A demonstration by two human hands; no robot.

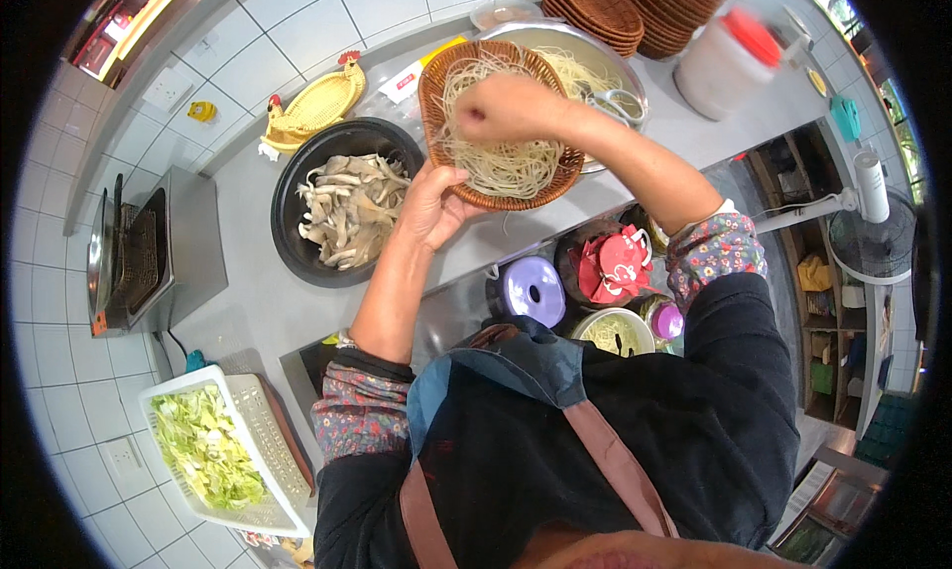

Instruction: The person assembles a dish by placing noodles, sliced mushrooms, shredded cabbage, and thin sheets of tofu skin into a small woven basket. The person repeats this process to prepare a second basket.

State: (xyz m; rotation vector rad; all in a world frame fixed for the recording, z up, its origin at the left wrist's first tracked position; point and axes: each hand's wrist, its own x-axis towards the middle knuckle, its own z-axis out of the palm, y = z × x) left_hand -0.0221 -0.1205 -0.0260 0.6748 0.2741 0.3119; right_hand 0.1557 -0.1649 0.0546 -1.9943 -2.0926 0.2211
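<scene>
My left hand (440,203) grips the near-left edge of a brown woven basket (430,115), fingers beneath it and thumb on the rim. Thin pale noodle-like strands (513,171) fill the basket. Over them lies my right hand (497,109), curled, with its fingertips hidden; whether it grasps any strands cannot be told. Behind the basket is a round metal basin (638,85) with more such strands (569,69) and a pair of scissors (619,106) at its right side. Left of the basket stands a black bowl (286,234) of oyster mushrooms (349,212).
Stacked woven baskets (595,7) and a red-lidded plastic jar (725,67) stand at the back right. A yellow rooster-shaped basket (316,111) is by the tiled wall. A deep fryer (178,241) and white crate (256,480) of chopped lettuce are left. Jars and tubs sit below the counter edge.
</scene>
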